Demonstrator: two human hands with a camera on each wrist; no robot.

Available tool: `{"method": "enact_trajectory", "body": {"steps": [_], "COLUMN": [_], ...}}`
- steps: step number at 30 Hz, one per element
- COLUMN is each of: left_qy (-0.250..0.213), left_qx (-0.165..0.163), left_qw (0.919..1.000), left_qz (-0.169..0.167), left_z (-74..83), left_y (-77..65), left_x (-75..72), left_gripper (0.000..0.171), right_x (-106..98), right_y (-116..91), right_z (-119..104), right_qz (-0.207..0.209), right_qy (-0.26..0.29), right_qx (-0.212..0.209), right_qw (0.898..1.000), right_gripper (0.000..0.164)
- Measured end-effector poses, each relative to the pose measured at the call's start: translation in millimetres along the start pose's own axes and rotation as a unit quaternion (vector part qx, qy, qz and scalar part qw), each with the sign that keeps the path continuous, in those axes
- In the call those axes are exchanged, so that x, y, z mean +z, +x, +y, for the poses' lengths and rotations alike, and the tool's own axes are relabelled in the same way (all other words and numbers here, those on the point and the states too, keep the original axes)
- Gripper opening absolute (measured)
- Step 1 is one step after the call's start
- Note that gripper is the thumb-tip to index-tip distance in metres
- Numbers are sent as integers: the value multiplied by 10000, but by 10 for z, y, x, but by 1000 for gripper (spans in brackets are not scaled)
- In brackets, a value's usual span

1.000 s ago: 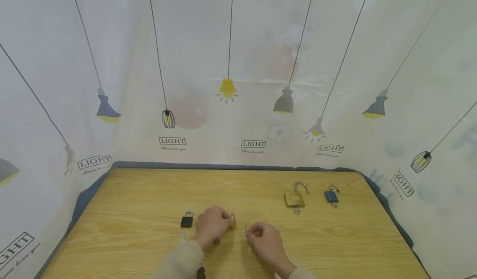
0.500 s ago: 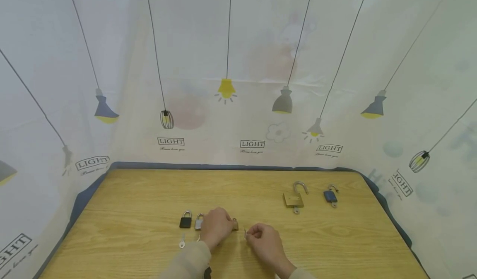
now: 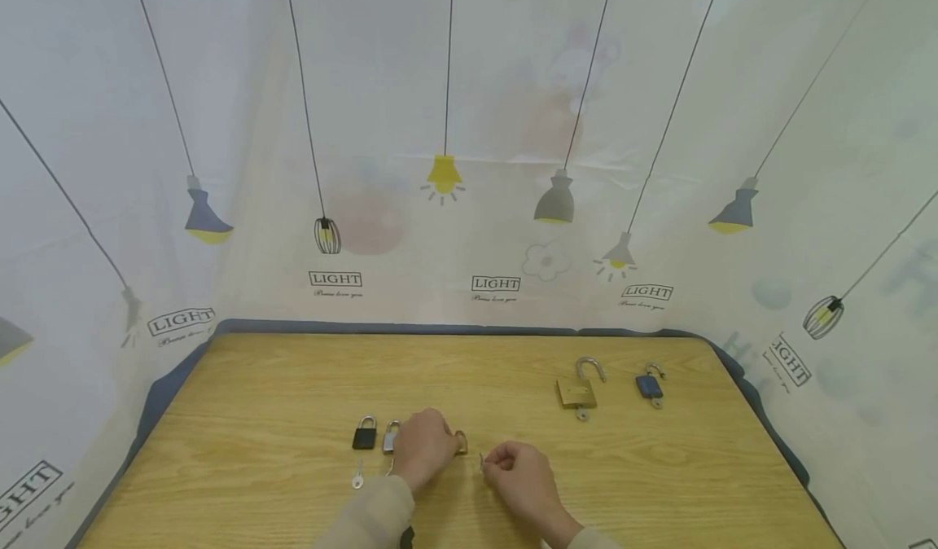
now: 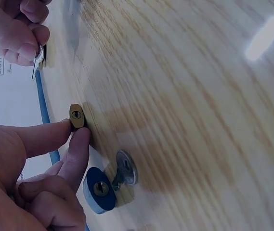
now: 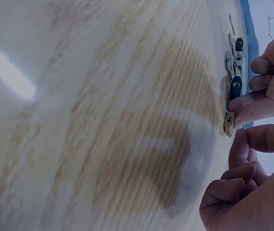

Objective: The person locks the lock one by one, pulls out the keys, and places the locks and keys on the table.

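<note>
My left hand (image 3: 425, 447) pinches a small brass padlock (image 4: 76, 115) between thumb and finger, its keyhole facing the left wrist camera. Just right of it, my right hand (image 3: 522, 476) pinches a small key (image 3: 481, 461), apart from the lock. Close beside the left fingers sits a blue padlock (image 4: 98, 192) with a key (image 4: 126, 168) next to it; the left hand hides both in the head view. Further left are a silver padlock (image 3: 391, 437), partly covered by that hand, and a black padlock (image 3: 364, 435) with a loose key (image 3: 357, 477) in front.
Toward the back right of the wooden table (image 3: 293, 378) lie a large brass padlock (image 3: 575, 393) and a smaller blue-bodied padlock (image 3: 648, 385). Both have raised shackles and keys in them. A printed cloth wall (image 3: 410, 296) rises behind the table.
The left hand has shifted slightly right with the brass padlock and lowered it, uncovering the silver padlock and the loose key. The right hand has hardly moved, still pinching its key.
</note>
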State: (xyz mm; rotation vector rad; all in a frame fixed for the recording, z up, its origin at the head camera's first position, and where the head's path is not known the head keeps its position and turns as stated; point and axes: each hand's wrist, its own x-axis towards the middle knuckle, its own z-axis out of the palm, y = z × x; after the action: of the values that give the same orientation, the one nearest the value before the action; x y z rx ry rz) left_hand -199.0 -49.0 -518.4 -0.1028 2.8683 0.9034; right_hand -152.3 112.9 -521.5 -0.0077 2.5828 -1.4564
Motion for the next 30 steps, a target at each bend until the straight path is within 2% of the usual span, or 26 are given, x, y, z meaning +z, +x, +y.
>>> {"method": "enact_trajectory", "body": {"steps": [5, 9, 13, 16, 19, 27, 30], "left_qy": [41, -24, -212, -268, -304, -437, -452], "left_qx": [-98, -49, 153, 302, 316, 355, 323], "left_qw": [9999, 9998, 9996, 9992, 9990, 9984, 9985], "left_qz": [-100, -204, -129, 52, 99, 22, 16], "left_z": [-19, -35, -49, -67, -105, -198, -196], "left_y": [-2, -21, -63, -97, -113, -139, -147], "left_x": [-9, -53, -180, -301, -381, -456, -473], "left_gripper": [38, 33, 23, 20, 18, 21, 28], "right_x": [33, 79, 126, 173, 229, 336, 351], "right_y": [8, 13, 11, 15, 25, 59, 71], "right_z": [13, 27, 32, 20, -8, -105, -137], "right_qz": [-29, -99, -98, -9, 115, 461, 554], "right_qy": [-26, -45, -158, -298, -442, -1005, -1192], "right_qx": [42, 123, 62, -30, -76, -167, -66], "right_qw": [10000, 9999, 9998, 9996, 9989, 9937, 9913], "right_gripper": [6, 7, 6, 5, 4, 6, 7]}}
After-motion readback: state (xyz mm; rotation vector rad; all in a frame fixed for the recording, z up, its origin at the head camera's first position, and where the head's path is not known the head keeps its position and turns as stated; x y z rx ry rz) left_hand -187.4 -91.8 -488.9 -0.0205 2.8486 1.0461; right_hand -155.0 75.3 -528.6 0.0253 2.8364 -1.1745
